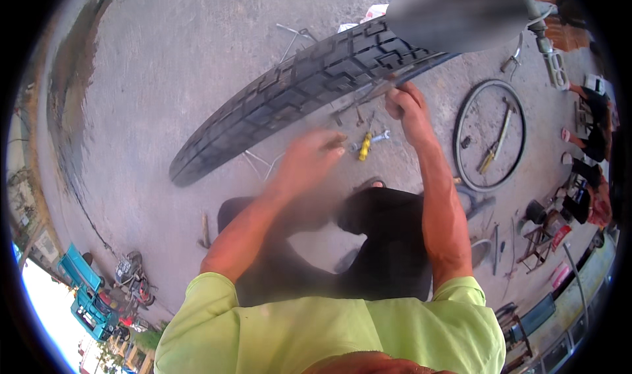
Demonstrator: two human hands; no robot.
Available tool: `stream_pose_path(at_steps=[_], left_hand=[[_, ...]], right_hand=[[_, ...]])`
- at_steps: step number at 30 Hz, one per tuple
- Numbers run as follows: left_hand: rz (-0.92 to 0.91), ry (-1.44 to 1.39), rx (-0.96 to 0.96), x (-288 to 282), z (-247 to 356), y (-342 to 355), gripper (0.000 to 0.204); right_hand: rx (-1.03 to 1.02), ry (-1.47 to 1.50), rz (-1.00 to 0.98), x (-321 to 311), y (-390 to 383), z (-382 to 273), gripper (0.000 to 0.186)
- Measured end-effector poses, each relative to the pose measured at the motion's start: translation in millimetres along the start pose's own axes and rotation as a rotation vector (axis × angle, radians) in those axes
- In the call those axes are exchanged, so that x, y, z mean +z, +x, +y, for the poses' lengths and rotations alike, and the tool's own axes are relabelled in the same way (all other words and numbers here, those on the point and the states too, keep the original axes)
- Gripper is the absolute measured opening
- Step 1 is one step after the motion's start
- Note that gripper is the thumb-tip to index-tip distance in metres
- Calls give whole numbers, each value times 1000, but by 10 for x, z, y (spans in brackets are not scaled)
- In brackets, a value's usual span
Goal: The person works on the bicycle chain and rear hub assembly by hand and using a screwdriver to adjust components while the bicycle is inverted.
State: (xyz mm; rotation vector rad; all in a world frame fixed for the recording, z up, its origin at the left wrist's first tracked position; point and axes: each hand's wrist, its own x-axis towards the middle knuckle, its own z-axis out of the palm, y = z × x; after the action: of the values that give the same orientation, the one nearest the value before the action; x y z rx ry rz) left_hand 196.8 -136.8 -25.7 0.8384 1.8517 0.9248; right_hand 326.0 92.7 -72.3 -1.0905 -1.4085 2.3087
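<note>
A large black treaded tyre slants across the upper middle of the head view; a grey blur covers its upper right end. My right hand is closed on a thin metal bar at the tyre's lower edge. My left hand is below the tyre with fingers partly bent, smeared by motion; whether it holds anything cannot be told. On the concrete between and below my hands lie a yellow-handled tool and a silver spanner. My dark-trousered legs are bent beneath my arms.
A bicycle tyre rings a long tool at right. Other people sit at the far right among stools and buckets. A hammer-like tool lies lower left. A teal vehicle and motorbike stand beyond.
</note>
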Motion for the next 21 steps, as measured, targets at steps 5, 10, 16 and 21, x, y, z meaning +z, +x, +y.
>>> stream_pose_path(at_steps=[5, 10, 16, 21], left_hand=[[6, 112, 248, 6, -506, 277, 31], [-79, 251, 531, 20, -840, 512, 25], [-93, 237, 619, 164, -870, 546, 25], [-69, 255, 639, 155, -798, 392, 22]], right_hand=[[-164, -109, -202, -279, 179, 154, 52], [-330, -319, -286, -409, 428, 122, 54], [-272, -196, -346, -321, 546, 160, 34], [-424, -327, -289, -282, 558, 293, 23]])
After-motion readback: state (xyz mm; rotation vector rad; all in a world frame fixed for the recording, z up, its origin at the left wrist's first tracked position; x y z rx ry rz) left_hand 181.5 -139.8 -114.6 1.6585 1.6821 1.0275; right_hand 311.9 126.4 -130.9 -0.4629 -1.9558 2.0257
